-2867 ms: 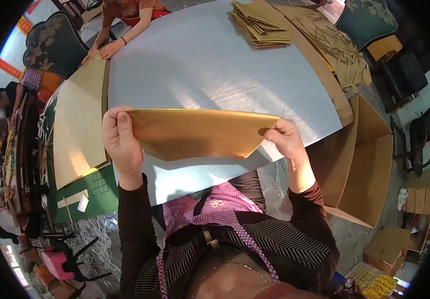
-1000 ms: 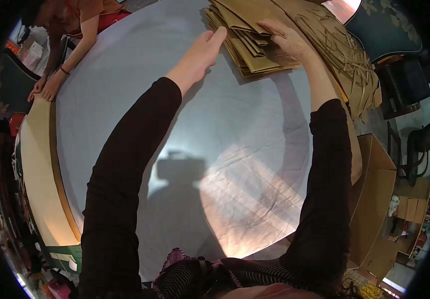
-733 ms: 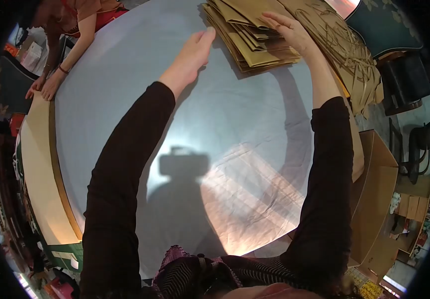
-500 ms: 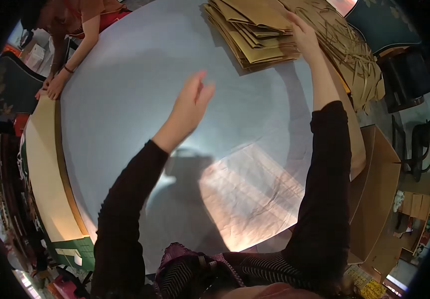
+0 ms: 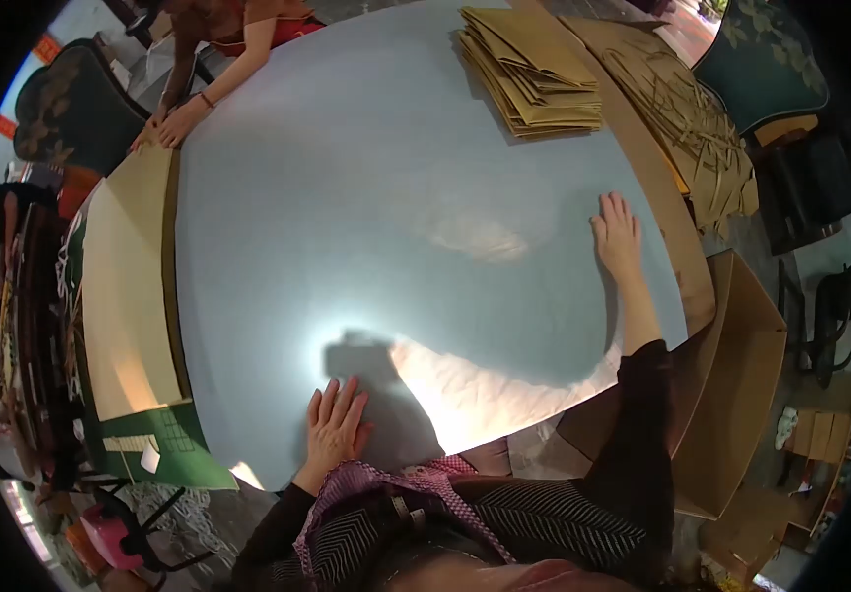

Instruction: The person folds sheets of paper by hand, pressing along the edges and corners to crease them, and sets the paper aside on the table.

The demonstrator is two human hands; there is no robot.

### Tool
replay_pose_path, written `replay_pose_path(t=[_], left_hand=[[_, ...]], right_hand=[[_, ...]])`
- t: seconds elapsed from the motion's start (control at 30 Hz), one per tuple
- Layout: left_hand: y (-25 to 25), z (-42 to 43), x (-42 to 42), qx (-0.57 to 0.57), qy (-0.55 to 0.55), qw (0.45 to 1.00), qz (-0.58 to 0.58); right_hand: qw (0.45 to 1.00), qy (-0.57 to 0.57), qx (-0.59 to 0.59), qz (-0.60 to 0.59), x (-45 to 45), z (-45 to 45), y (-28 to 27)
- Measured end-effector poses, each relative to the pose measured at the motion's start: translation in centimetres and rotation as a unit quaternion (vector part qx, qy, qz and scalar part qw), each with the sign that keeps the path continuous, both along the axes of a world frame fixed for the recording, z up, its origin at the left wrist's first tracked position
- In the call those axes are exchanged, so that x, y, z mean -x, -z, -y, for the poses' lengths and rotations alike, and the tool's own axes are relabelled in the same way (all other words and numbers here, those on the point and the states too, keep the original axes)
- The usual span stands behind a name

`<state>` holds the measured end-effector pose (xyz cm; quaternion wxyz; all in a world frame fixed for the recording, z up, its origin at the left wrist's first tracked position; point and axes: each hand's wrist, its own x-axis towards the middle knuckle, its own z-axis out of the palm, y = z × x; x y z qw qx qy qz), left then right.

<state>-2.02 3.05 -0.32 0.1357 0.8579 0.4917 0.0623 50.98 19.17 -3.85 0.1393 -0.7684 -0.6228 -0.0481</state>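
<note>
My left hand point(image 5: 336, 426) lies on the light blue cloth point(image 5: 347, 217) near the table's front edge, fingers spread and holding nothing. Toward the right edge of the cloth my right hand point(image 5: 619, 235) rests with its fingers out, also holding nothing. Beyond it, at the back right, a stack of folded gold-brown sheets point(image 5: 534, 79) sits on the cloth, apart from both hands. A bright patch of light falls across the cloth between my hands.
At the back left a person point(image 5: 238, 49) has both hands on a stack of pale boards point(image 5: 135, 286). Cut brown strips point(image 5: 687, 113) lie along the right edge. An open cardboard box point(image 5: 726, 395) stands at the right, a green mat point(image 5: 169, 449) at the lower left.
Both hands have come away from the gold-brown stack, back toward my body: the left to the front edge, the right down along the right side. The view has shifted.
</note>
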Motion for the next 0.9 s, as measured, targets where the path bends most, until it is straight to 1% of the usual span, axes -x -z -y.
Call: replay_pose_path(t=[0.03,0.1,0.13,0.2,0.27,0.3,0.33,0.4,0.47,0.53,0.57,0.63,0.67,0.73,0.77,0.83,0.87,0.9], left_hand=[[0.0,0.6,0.5,-0.003,-0.007,1.0,0.005],[-0.1,2.1,1.6,-0.059,-0.011,0.998,-0.023],[0.3,2.8,2.1,-0.061,-0.021,0.998,-0.019],[0.9,3.6,2.6,-0.103,-0.014,0.994,-0.018],[1.2,4.2,2.6,-0.102,-0.047,0.994,0.0],[1.1,4.3,2.4,-0.102,-0.038,0.994,0.03],[0.9,4.3,2.5,-0.104,-0.038,0.992,0.057],[-1.8,3.9,2.0,-0.063,-0.049,0.995,0.058],[-2.0,4.1,2.7,-0.104,-0.043,0.987,0.115],[-1.6,4.7,3.3,-0.106,-0.044,0.981,0.157],[-0.8,4.9,3.6,-0.107,-0.068,0.98,0.156],[0.6,4.9,4.0,-0.146,-0.07,0.948,0.275],[0.8,5.1,4.6,-0.146,-0.081,0.946,0.276],[0.3,5.0,6.3,-0.182,-0.143,0.919,0.319],[0.2,4.8,7.7,-0.194,-0.176,0.904,0.337],[-1.0,4.8,10.8,-0.245,-0.259,0.881,0.312],[0.1,4.3,13.1,-0.276,-0.272,0.871,0.303],[0.8,4.2,15.1,-0.287,-0.32,0.848,0.309]], right_hand=[[1.0,-0.004,0.01,0.003,1.1,0.3,-0.2],[1.0,-0.011,0.018,0.007,3.4,0.9,-0.2],[1.0,-0.009,0.029,0.007,4.4,1.2,-0.3],[0.998,-0.027,0.044,0.018,7.4,1.9,-1.2],[0.997,-0.052,0.047,-0.017,10.4,2.6,-1.2],[0.995,-0.067,0.07,-0.02,11.9,2.9,-1.3],[0.991,-0.108,0.075,-0.017,13.6,3.0,-1.1],[0.985,-0.158,0.06,-0.02,17.4,3.3,-0.4],[0.967,-0.243,0.071,-0.03,22.6,3.8,-0.7],[0.948,-0.304,0.081,-0.036,27.4,4.4,-1.3],[0.927,-0.358,0.1,-0.04,30.1,4.6,-1.6],[0.884,-0.451,0.113,-0.045,35.0,5.1,-2.3],[0.88,-0.459,0.117,-0.042,37.3,5.5,-2.3],[0.83,-0.539,0.126,-0.061,41.8,6.5,-2.3],[0.829,-0.542,0.129,-0.058,43.8,7.5,-2.3],[0.802,-0.571,0.141,-0.106,47.2,9.6,-3.1],[0.802,-0.571,0.143,-0.106,48.6,10.6,-3.3],[0.8,-0.582,0.118,-0.082,50.0,11.7,-3.4]])
